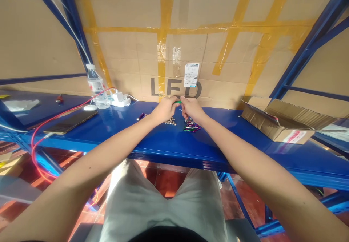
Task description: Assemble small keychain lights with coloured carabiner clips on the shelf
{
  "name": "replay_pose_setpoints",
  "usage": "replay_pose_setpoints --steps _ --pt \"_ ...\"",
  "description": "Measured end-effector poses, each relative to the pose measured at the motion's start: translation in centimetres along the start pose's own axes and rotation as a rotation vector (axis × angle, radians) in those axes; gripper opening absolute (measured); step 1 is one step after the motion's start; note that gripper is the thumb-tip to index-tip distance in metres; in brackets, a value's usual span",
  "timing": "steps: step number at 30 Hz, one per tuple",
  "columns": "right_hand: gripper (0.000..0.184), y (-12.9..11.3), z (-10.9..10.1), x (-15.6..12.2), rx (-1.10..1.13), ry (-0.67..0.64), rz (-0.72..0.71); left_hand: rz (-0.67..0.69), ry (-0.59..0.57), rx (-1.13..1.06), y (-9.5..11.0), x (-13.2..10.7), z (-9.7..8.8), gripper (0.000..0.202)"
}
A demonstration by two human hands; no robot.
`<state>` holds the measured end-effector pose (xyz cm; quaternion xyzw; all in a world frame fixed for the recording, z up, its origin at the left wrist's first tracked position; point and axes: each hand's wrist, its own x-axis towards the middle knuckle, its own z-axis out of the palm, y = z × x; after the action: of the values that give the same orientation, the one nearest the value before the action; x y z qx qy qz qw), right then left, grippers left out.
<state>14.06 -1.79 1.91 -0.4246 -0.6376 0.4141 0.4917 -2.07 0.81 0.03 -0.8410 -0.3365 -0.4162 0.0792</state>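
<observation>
Both hands meet above the blue shelf (163, 143), in front of the cardboard. My left hand (167, 109) is closed on one end of a small, slim green piece (178, 102). The other end is pinched by my right hand (192, 108), fingers curled inward. What exactly the green piece is, I cannot tell, since fingers cover much of it. Below and between the hands lies a scatter of small pale metallic pieces (171, 121). A heap of shiny coloured pieces (191, 126), purple, red and green, lies under my right hand. Left of my left wrist rest small dark purple cylinders (141, 116).
A water bottle (98, 89) stands at the left beside a white power strip (120, 99). Nearer lies a phone (71, 122) with a red cable (33, 140). An opened cardboard box (275, 125) sits at the right. A tall cardboard sheet (131, 52) closes off the back.
</observation>
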Motion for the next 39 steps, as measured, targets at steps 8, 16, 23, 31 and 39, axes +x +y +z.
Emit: replay_pose_setpoints --steps 8,16,23,31,39 --pt "0.043 -0.7 0.2 -0.5 -0.021 0.007 0.007 0.062 0.018 -0.012 0.0 -0.3 -0.4 0.006" --pt "0.043 -0.6 0.0 -0.3 0.037 0.022 -0.012 -0.014 0.054 0.049 1.0 -0.1 0.2 0.025" --pt "0.044 0.0 -0.1 0.0 0.005 0.016 -0.016 -0.014 0.060 0.037 -0.2 0.3 0.9 0.024" --pt "0.043 -0.5 0.0 -0.5 0.044 0.020 0.032 -0.009 0.033 0.067 0.8 -0.3 -0.5 0.014" --pt "0.042 -0.4 0.3 -0.3 0.170 -0.031 0.107 0.119 0.029 0.107 0.7 -0.5 -0.5 0.019"
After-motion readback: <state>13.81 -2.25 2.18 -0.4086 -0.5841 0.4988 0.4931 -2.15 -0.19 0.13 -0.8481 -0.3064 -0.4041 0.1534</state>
